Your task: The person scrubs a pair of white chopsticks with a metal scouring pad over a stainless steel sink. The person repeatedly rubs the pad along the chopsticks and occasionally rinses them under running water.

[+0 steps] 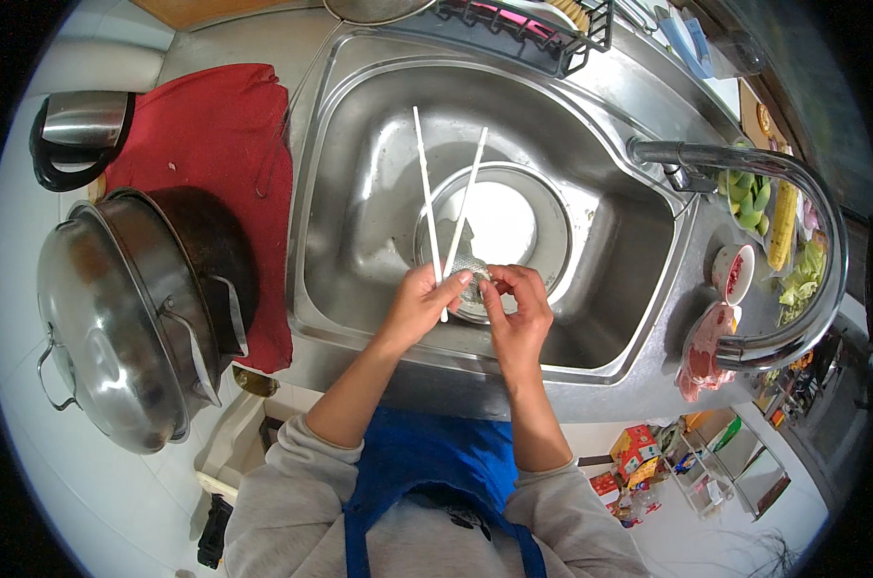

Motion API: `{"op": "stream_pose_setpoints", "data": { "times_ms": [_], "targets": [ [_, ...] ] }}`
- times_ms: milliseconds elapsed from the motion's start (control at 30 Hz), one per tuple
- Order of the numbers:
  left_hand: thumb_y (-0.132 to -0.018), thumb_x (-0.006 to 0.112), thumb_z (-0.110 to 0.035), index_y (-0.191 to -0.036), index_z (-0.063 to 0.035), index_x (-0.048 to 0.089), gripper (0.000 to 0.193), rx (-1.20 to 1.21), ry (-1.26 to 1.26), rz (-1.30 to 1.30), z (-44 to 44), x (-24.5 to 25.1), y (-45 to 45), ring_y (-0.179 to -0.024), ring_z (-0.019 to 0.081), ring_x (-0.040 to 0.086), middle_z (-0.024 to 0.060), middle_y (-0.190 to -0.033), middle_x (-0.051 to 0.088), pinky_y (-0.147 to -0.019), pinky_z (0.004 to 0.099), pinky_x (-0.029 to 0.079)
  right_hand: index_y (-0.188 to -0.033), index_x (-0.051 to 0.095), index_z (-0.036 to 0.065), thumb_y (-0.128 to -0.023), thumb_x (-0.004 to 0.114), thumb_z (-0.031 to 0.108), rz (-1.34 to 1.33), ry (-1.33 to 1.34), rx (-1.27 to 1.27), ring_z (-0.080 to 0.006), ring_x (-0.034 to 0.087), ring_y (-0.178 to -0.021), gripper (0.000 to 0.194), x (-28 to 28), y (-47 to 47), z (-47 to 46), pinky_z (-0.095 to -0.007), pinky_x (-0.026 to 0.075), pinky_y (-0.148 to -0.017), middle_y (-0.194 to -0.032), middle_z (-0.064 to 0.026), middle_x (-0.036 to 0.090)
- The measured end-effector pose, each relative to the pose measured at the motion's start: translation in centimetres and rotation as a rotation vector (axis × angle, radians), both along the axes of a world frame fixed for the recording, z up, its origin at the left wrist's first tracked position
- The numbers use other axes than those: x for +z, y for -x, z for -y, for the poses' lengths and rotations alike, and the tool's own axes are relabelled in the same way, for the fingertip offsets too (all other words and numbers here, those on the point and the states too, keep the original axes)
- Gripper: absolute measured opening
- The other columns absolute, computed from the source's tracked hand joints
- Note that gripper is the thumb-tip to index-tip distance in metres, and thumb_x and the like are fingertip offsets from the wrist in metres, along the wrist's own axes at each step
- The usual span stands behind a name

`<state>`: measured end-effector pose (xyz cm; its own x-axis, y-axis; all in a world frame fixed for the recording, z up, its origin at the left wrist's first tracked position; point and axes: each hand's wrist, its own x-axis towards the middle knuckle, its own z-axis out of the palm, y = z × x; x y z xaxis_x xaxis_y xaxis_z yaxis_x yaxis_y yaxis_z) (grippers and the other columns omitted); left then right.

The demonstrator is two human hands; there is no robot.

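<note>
Over the sink (364, 217) my left hand (425, 300) grips a small fish with grey-silver scales (470, 271). Two long white chopsticks (425, 188) also pass through this hand, their upper ends spread apart over the basin. Close on the right, my right hand (519, 296) pinches the near end of the fish between thumb and fingers. Fingers hide much of that end. Beneath both hands a round stainless steel basin (563, 209) rests on the sink floor, its near rim partly covered.
A chrome faucet (837, 238) arches at the right, near raw meat (703, 354), a small bowl (721, 264) and corn (781, 224). Left stand a large lidded steel pot (111, 325), a red cloth (212, 123) and a kettle (82, 119). Behind the sink is a black wire rack (581, 61).
</note>
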<state>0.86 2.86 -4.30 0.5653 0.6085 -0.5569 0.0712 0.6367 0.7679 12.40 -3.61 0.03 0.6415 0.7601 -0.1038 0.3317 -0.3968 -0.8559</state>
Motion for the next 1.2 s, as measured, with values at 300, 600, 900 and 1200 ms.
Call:
{"op": "stream_pose_setpoints", "data": {
  "times_ms": [300,600,900,1200],
  "targets": [
    [-0.089,0.06,-0.02,-0.093,-0.0033,0.061,0.017,-0.111,0.07,0.017,-0.2,0.2,0.4,-0.057,0.0045,0.049,-0.0013,-0.075,0.059,-0.051,0.0195,0.04,-0.092,0.062,-0.004,-0.085,0.063,0.006,-0.441,-0.077,-0.272,-0.0093,0.055,-0.068,0.012,-1.9,-0.1,0.3,-0.0224,0.047,-0.062,-0.082,-0.0058,0.062],
    [-0.09,0.058,-0.026,-0.087,-0.0035,0.061,0.023,-0.024,0.048,0.047,0.1,0.4,0.0,-0.056,0.004,0.05,-0.0024,-0.068,0.056,-0.048,0.0191,0.038,-0.091,0.064,-0.001,-0.08,0.066,0.001,-0.017,-0.038,0.015,-0.0138,0.056,-0.07,0.011,-0.9,-0.3,0.4,-0.0248,0.047,-0.064,-0.085,-0.0072,0.059],
    [-0.09,0.058,-0.021,-0.091,-0.0032,0.06,0.018,-0.149,0.086,0.044,-0.2,0.2,0.3,-0.058,0.0053,0.05,-0.0012,-0.074,0.058,-0.05,0.0195,0.041,-0.085,0.061,-0.001,-0.084,0.063,0.004,-0.156,-0.141,-0.185,-0.0111,0.053,-0.068,0.006,-1.6,0.0,0.4,-0.0236,0.045,-0.063,-0.079,-0.0054,0.058],
    [-0.09,0.058,-0.021,-0.09,-0.0031,0.06,0.018,-0.066,0.114,0.052,-0.1,0.4,0.3,-0.058,0.0059,0.051,-0.0001,-0.076,0.058,-0.05,0.0202,0.042,-0.09,0.062,0.0,-0.074,0.069,-0.002,0.057,-0.087,0.08,-0.0174,0.055,-0.07,0.017,-0.9,-0.7,1.1,-0.029,0.046,-0.062,-0.085,-0.0091,0.057]
  ]
}}
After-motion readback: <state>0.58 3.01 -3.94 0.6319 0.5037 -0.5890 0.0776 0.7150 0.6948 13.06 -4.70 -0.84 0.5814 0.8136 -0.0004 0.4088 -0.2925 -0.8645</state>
